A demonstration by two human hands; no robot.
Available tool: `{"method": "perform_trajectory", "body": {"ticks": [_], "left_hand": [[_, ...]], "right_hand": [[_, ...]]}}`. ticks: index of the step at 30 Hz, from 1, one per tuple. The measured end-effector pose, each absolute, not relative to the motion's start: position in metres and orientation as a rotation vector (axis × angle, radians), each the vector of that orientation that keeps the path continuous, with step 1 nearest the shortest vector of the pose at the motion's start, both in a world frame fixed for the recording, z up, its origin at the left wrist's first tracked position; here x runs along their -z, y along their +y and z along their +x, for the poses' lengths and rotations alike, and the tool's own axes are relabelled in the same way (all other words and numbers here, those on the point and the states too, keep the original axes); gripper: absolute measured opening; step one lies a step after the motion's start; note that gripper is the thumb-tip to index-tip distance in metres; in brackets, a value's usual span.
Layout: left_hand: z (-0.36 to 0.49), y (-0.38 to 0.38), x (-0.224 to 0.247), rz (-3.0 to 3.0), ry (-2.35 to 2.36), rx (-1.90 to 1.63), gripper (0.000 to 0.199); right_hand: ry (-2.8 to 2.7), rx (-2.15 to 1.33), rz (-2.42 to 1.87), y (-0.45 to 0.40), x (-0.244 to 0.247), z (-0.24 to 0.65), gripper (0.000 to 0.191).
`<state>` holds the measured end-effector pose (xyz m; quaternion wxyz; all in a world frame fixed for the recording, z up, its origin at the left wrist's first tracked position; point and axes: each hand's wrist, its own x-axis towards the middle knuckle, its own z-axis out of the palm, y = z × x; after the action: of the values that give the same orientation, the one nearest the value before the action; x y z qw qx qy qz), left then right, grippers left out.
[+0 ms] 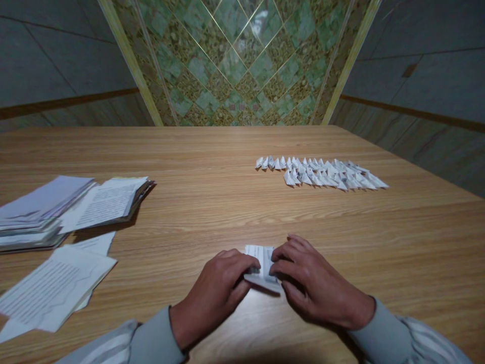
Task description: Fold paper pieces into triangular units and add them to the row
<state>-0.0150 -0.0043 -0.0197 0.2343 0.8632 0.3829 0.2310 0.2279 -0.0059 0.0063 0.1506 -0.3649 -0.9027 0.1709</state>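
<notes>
A small folded piece of printed paper [261,255] lies on the table in front of me, its near edge raised in a flap. My left hand [223,280] grips the paper's left side, with the thumb under the near edge and the fingers on top. On the other side, my right hand [310,280] has its bent fingertips on the paper's right edge, the thumb near the raised flap. Fingers hide parts of both side edges. Farther off to the right stand two rows of small folded paper shapes [314,177] with pointed tops.
At the left lie a thick stack of papers [41,202], a smaller printed stack [109,202] beside it, and loose printed sheets [56,285] nearer me. The wooden table [197,197] reaches toward a green tiled wall [242,60].
</notes>
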Motion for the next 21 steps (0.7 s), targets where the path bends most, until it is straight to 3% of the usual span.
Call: {"method": "perform_trajectory", "body": {"ticks": [5,8,14,18,21], "left_hand": [[-0.008,-0.003,0.018,2.180,1.234,-0.639,0.009],[-0.005,-0.004,0.017,2.150,1.314,-0.642,0.006],[-0.006,-0.002,0.023,2.153,1.332,-0.788,0.040],[-0.008,0.000,0.027,2.233,1.267,-0.820,0.041],[-0.007,-0.001,0.026,2.249,1.248,-0.824,0.040]], "right_hand": [[-2.520,-0.586,-1.097,-0.005,-0.004,0.227,0.004],[-2.405,-0.628,-1.172,-0.001,0.003,0.221,0.014],[-2.256,-0.549,-1.376,0.003,0.015,0.209,0.019],[-2.227,-0.480,-1.447,0.003,0.015,0.207,0.028],[-2.253,-0.447,-1.434,0.002,0.014,0.206,0.020]]}}
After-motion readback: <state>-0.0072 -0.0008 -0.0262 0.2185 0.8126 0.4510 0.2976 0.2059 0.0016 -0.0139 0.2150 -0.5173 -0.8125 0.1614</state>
